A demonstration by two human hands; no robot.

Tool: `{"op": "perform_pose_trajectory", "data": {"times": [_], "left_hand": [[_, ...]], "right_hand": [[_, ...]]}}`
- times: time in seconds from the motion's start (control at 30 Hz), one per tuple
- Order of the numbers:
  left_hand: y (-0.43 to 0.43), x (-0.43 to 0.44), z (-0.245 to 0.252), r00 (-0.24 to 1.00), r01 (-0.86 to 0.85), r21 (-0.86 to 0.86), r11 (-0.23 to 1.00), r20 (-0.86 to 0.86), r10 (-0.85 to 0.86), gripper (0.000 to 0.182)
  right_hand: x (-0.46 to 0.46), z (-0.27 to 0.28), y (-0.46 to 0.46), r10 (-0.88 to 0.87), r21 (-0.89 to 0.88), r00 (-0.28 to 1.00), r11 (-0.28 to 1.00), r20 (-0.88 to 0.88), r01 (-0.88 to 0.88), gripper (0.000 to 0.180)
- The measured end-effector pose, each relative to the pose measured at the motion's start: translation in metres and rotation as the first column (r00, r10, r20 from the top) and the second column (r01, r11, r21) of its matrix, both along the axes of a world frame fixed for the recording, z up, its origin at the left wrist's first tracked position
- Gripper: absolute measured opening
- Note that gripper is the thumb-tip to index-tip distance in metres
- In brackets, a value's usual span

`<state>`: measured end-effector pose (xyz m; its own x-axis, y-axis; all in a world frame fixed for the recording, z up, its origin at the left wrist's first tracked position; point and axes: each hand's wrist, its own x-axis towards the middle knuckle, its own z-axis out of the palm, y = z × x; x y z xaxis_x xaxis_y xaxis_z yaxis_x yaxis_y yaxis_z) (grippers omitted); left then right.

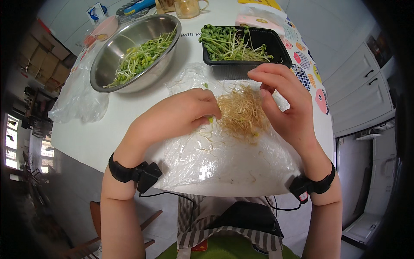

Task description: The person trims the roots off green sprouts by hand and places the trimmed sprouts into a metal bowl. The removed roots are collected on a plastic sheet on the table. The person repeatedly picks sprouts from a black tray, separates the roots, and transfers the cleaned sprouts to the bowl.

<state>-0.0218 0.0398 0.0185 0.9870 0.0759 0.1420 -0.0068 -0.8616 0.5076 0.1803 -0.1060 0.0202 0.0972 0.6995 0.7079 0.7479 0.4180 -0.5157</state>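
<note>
My left hand (197, 110) is at the left edge of a pile of tangled brown sprout roots (242, 111), its fingertips pinched around a sprout (210, 120) with a yellow-green head. At the pile's right side my right hand (286, 100) is raised, thumb and fingers apart, with nothing seen between them. The pile lies on clear plastic film (194, 165). Behind it stands a black plastic tray (275, 42) holding green-headed sprouts (223, 42). A stainless steel bowl (108, 58), tilted in view at the back left, holds loose sprouts (142, 58).
A crumpled clear plastic bag (81, 97) lies left of the bowl. Along the far edge are a pink bowl (106, 27), a glass mug (187, 9) and a pink tissue pack (258, 22). The white table's (129, 110) rounded near edge is just before my body.
</note>
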Motion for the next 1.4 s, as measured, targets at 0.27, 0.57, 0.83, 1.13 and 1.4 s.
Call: {"op": "perform_pose_trajectory", "data": {"times": [0.27, 0.57, 0.83, 1.13, 1.4], "left_hand": [[-0.004, 0.003, 0.002, 0.994, -0.089, -0.041, 0.995, -0.072, 0.086, 0.034], [-0.009, 0.002, 0.017, 0.874, -0.299, -0.221, 0.928, 0.326, 0.359, 0.019], [-0.023, 0.007, 0.015, 0.822, -0.308, -0.357, 0.882, 0.367, 0.435, 0.014], [-0.02, 0.01, 0.011, 0.785, -0.34, -0.461, 0.82, 0.34, 0.517, 0.009], [-0.022, 0.01, 0.014, 0.811, -0.363, -0.436, 0.823, 0.287, 0.51, 0.012]], "right_hand": [[0.003, -0.003, 0.001, 0.026, 0.005, 1.0, 1.0, -0.016, -0.026, 0.034], [-0.001, -0.009, 0.002, 0.135, -0.314, 0.857, 0.893, -0.497, -0.323, 0.026], [-0.006, -0.002, -0.002, 0.049, -0.5, 0.715, 0.681, -0.697, -0.534, 0.022], [0.002, -0.003, -0.002, -0.031, -0.422, 0.61, 0.75, -0.792, -0.51, 0.017], [0.003, -0.004, -0.003, 0.027, -0.286, 0.549, 0.831, -0.836, -0.477, 0.018]]}}
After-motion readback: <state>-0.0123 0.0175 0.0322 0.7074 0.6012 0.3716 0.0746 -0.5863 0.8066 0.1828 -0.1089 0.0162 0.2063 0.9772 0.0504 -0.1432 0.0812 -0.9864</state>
